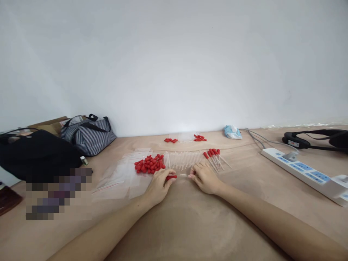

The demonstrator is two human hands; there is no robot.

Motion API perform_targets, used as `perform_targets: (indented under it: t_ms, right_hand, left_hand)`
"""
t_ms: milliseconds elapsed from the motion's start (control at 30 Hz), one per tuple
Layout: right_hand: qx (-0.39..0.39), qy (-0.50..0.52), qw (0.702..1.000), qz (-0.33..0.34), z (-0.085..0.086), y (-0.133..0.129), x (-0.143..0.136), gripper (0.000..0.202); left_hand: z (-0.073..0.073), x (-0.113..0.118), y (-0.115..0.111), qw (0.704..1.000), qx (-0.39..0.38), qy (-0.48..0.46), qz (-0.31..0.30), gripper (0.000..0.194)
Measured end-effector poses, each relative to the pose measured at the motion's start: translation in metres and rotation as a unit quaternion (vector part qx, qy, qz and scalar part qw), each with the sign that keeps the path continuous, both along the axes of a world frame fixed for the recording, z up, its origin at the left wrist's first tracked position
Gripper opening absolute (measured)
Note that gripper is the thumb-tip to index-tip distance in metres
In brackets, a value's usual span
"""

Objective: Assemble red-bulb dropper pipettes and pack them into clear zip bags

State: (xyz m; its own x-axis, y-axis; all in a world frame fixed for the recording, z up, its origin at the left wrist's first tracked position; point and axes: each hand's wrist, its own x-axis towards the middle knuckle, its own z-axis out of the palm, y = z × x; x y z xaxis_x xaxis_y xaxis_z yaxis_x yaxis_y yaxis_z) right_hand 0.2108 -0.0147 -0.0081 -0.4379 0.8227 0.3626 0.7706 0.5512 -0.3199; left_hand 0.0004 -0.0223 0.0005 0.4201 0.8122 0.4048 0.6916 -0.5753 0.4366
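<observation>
No txt, nos. or signs legible.

The rubber bulbs [149,166] are solid bright red, the tubes [183,159] clear with a whitish sheen; the droppers [212,153] pair red heads with clear stems. The table [174,224] is tan with faint swirls, the wall [174,72] plain pale grey. One bag [43,154] is plain black, while the handbag [94,137] has dark and white stripes and black straps. The power strip [288,164] is white with light-blue panels, the headset [303,139] black, the packet [232,132] blue and white.
</observation>
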Motion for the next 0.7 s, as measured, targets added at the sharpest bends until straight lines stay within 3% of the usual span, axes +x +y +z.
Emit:
perform_targets:
  t_ms: [700]
  right_hand:
    - [-0.057,0.126,0.987,0.081,-0.0036,-0.0062,-0.0073,0.012]
  left_hand:
    - [0.0013,0.0022,-0.0028,0.997,0.032,-0.035,-0.054,0.010]
